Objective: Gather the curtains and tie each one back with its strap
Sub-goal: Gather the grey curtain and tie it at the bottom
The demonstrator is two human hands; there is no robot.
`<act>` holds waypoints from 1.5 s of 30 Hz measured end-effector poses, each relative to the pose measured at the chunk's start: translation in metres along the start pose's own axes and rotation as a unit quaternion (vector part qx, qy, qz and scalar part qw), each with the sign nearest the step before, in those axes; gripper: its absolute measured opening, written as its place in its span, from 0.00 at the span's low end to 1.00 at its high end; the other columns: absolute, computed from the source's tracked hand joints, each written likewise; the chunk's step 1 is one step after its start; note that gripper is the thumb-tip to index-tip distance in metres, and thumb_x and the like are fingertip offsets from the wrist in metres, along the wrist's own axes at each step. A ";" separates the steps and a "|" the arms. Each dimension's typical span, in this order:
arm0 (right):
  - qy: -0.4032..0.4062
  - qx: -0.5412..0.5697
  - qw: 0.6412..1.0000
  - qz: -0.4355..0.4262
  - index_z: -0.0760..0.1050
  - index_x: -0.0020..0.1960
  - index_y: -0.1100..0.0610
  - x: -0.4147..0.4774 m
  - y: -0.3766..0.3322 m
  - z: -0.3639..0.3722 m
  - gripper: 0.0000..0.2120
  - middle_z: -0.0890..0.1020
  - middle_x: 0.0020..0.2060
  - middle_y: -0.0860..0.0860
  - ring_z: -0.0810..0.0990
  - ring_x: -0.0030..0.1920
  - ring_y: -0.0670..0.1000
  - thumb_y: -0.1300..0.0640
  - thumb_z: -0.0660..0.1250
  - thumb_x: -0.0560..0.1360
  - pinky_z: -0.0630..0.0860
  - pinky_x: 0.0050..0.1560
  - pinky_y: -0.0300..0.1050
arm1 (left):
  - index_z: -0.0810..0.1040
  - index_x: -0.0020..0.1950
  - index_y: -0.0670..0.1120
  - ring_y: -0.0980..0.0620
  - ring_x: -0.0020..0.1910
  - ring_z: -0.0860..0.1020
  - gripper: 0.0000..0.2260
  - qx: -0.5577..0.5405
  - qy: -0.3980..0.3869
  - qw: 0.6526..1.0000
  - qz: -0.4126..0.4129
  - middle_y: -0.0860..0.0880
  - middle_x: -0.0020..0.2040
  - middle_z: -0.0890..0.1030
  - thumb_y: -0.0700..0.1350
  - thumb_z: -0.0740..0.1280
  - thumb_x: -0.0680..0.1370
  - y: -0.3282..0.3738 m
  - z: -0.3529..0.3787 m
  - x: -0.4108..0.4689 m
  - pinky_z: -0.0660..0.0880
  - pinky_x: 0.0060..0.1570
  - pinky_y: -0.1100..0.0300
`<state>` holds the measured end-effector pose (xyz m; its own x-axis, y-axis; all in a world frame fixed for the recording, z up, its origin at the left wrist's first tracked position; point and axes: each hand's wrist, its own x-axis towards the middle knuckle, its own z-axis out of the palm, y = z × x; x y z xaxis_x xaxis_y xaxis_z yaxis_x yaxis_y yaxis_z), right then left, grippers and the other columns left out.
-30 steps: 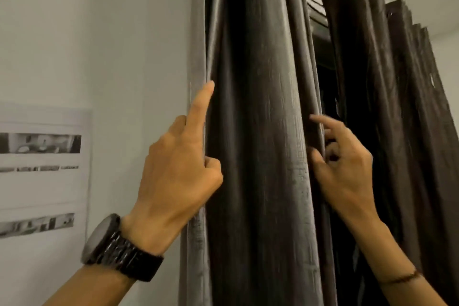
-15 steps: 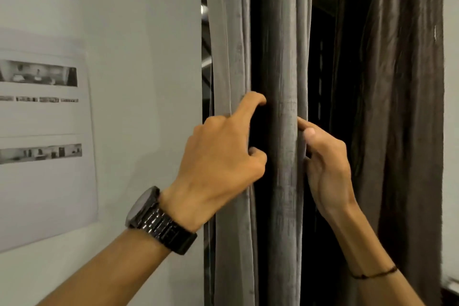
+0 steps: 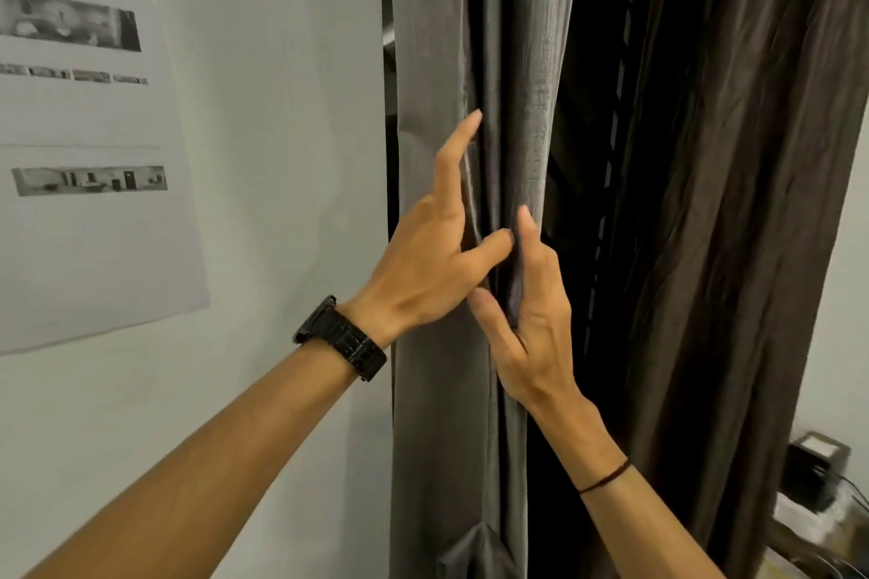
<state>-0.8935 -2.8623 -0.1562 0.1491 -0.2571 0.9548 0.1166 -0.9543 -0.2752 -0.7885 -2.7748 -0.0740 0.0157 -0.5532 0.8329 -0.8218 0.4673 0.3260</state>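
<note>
The grey left curtain (image 3: 428, 61) hangs bunched in narrow folds beside the wall. My left hand (image 3: 423, 263), with a black watch on the wrist, holds its folds. The index finger lies straight up the cloth, the thumb presses a fold, and the other fingers are hidden behind it. Just below and to the right, my right hand (image 3: 541, 329) pinches a fold between thumb and fingers. The darker right curtain (image 3: 729, 202) hangs loose across a dark gap. A small flap of cloth (image 3: 470, 545) shows low on the left curtain; I cannot tell whether it is the strap.
A white wall (image 3: 282, 108) stands to the left with a printed sheet (image 3: 94, 132) stuck on it. A black box (image 3: 816, 465) with cables sits low at the right edge, above cluttered items.
The view dropped lower along the curtains. My hands came together on the left curtain's folds, the left index finger straightened upward and the right hand closed on a fold.
</note>
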 end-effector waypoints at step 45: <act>-0.252 -0.027 0.916 0.312 0.66 0.70 0.59 -0.272 -0.032 0.030 0.27 0.75 0.56 0.57 0.77 0.55 0.56 0.71 0.63 0.73 0.80 0.54 0.54 | 0.72 0.71 0.55 0.61 0.56 0.82 0.34 -0.186 0.036 0.881 -0.434 0.57 0.58 0.82 0.54 0.82 0.68 -0.044 0.102 -0.248 0.82 0.49 0.67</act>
<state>-0.9079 -2.7578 -0.4103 0.6060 -0.6647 0.4369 -0.1916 -0.6550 -0.7309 -0.8143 -2.7283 -0.3407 0.5930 -0.7747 0.2193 -0.2396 0.0902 0.9667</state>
